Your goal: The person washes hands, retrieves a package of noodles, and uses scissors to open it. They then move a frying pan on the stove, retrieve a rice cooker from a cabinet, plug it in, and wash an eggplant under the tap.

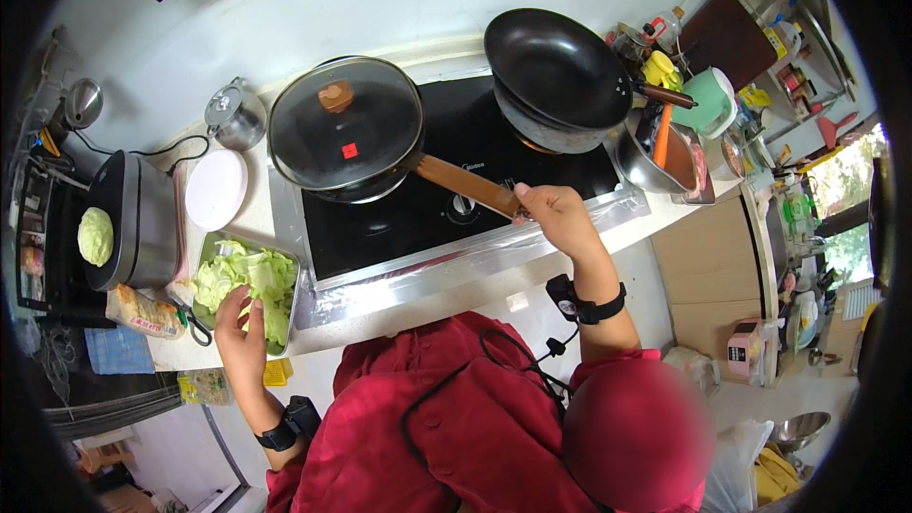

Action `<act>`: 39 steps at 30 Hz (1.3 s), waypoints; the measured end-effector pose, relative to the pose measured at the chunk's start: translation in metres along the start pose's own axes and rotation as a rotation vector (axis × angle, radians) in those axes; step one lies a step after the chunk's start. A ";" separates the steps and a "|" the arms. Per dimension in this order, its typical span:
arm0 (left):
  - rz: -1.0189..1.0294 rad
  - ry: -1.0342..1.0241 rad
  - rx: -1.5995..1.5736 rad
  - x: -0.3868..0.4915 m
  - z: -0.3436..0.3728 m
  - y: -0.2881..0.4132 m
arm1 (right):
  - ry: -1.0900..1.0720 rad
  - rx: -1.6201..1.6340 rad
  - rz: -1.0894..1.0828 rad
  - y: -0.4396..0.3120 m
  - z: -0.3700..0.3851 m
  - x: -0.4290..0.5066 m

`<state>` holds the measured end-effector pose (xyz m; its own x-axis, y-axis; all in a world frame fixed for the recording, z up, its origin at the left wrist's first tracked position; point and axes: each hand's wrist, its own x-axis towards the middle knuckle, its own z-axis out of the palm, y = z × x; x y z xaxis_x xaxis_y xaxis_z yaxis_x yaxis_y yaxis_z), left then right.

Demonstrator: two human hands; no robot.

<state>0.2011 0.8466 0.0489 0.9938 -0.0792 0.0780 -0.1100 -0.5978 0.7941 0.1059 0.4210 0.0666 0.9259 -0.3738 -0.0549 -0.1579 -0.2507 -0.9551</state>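
Torn cabbage leaves [246, 278] fill a rectangular metal tray [291, 299] at the counter's left front. Over the tray's near left part is my left hand [241, 331], its fingers at the leaves; whether they grip any is not clear. My right hand [559, 217] holds the end of the wooden handle [467, 185] of a covered pan on the left burner. A glass lid [345, 128] with a wooden knob lies on that pan, and its inside looks dark. On the right burner a black wok [556, 68] is stacked on another pan, its handle pointing right.
Left of the tray are scissors [196, 320], a packaged food bag [146, 312] and a grey appliance [135, 221] with a cabbage piece [95, 236] on top. A white round lid [216, 189] and steel pot [235, 116] stand behind. A metal bowl [652, 160] holds a carrot at right.
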 end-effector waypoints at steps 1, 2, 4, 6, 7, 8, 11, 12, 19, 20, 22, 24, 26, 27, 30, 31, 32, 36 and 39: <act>-0.002 -0.008 0.026 -0.001 0.001 0.002 | -0.008 0.014 0.003 0.002 0.000 -0.001; 0.006 -0.022 0.030 -0.001 0.001 0.003 | -0.037 -0.031 0.003 0.004 0.000 -0.002; 0.014 -0.040 0.060 0.000 0.004 0.005 | -0.058 -0.031 0.004 0.008 0.000 -0.004; 0.031 -0.064 0.053 0.005 0.008 0.006 | -0.079 -0.059 0.003 0.011 -0.004 -0.008; 0.019 -0.089 0.005 0.007 0.012 0.006 | -0.025 -0.072 0.025 0.013 -0.007 -0.011; 0.033 -0.103 0.032 0.009 0.015 0.007 | 0.028 -0.081 0.040 0.015 -0.013 -0.016; 0.071 -0.148 0.008 0.015 0.035 0.007 | 0.191 -0.065 0.149 0.022 -0.043 -0.031; 0.071 -0.166 -0.017 0.017 0.042 0.007 | 0.246 -0.068 0.200 0.026 -0.058 -0.038; 0.008 -0.299 -0.133 -0.014 0.077 0.031 | 0.402 0.023 0.331 0.047 -0.151 -0.059; 0.012 -0.294 -0.096 -0.017 0.084 0.040 | 0.404 0.031 0.299 0.049 -0.165 -0.053; -0.008 -0.285 -0.168 -0.021 0.105 0.059 | 0.397 -0.038 0.229 0.052 -0.194 -0.040; -0.074 -0.286 -0.299 -0.030 0.127 0.079 | 0.343 -0.148 0.125 0.053 -0.217 -0.026; -0.148 -0.321 -0.492 -0.030 0.162 0.101 | 0.274 -0.152 0.066 0.053 -0.237 -0.016; -0.185 -0.345 -0.595 -0.030 0.179 0.111 | 0.222 -0.099 0.009 0.055 -0.245 -0.014; -0.489 -0.428 -1.024 -0.020 0.220 0.141 | 0.182 -0.164 -0.077 0.061 -0.266 -0.008; -0.561 -0.493 -1.196 -0.015 0.233 0.151 | 0.230 -0.311 -0.133 0.062 -0.276 -0.001; -0.543 -0.547 -1.273 -0.013 0.239 0.158 | 0.267 -0.449 -0.211 0.062 -0.288 0.008; -0.572 -0.267 -1.361 -0.005 0.262 0.176 | 0.397 -0.748 -0.203 0.061 -0.348 0.041; -0.707 -0.273 -1.438 0.003 0.265 0.176 | 0.415 -0.854 -0.241 0.065 -0.379 0.067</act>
<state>0.1801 0.5295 0.0293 0.7872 -0.3524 -0.5062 0.6031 0.6116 0.5121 0.0279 0.0413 0.1114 0.7975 -0.4714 0.3767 -0.3274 -0.8624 -0.3861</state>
